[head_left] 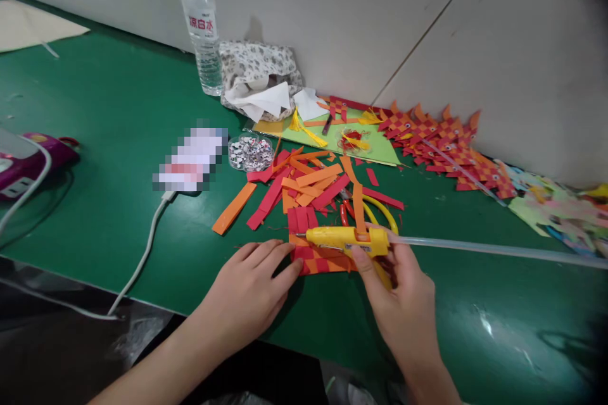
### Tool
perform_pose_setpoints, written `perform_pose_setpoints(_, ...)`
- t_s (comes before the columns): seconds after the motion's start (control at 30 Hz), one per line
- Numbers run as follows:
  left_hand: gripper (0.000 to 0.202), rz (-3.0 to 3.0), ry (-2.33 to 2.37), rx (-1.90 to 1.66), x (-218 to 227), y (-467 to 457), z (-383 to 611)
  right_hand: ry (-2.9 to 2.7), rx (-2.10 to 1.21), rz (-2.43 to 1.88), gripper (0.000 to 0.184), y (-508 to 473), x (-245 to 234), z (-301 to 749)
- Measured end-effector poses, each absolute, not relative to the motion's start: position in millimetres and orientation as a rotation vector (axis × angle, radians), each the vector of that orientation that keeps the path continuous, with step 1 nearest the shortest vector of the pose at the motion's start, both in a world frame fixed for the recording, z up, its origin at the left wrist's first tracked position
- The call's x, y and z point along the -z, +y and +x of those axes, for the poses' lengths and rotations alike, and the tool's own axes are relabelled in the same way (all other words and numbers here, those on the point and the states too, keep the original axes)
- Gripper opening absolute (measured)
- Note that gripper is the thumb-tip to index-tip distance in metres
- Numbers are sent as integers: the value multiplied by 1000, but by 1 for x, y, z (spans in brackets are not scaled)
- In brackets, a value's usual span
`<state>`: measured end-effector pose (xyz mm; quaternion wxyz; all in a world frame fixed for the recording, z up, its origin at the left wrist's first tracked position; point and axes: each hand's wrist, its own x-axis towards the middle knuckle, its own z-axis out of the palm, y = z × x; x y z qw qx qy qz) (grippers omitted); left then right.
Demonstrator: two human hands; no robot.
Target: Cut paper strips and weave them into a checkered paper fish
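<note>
My right hand (403,291) is closed around a yellow hot glue gun (339,237). Its metal nozzle points left, and a long clear glue stick (494,248) runs out of its back end. Below the gun lies a woven red and orange strip piece (313,264), partly covered by the gun. My left hand (251,285) grips the left edge of this woven piece with fingertips and thumb. Loose red and orange strips (308,183) are heaped just beyond it. Yellow-handled scissors (380,209) and something with red handles lie partly hidden among the strips.
A box of googly eyes (251,152), a blurred-out phone (192,161) on a white cable, a water bottle (202,31) and a tissue pouch (261,73) stand to the left and back. Finished-looking woven fish shapes (441,139) pile along the wall at right.
</note>
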<state>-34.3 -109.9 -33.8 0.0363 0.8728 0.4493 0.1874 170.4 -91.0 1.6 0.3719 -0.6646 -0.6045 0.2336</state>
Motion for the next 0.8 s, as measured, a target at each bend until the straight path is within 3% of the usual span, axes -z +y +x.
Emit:
perform_pose_setpoints(0.4, 30, 2692, 1400, -616, 34, -111, -33, -1505, -650, -1682, 44, -88, -4, 172)
perform_pose_setpoints(0.67, 52, 2714, 1574, -917, 35, -114, -33, -1143, -859, -1602, 46, -80, 6, 186)
perform_pose_setpoints(0.8, 56, 2783, 1421, -844, 38, -115, -33, -985, -868, -1509, 41, -77, 9, 189)
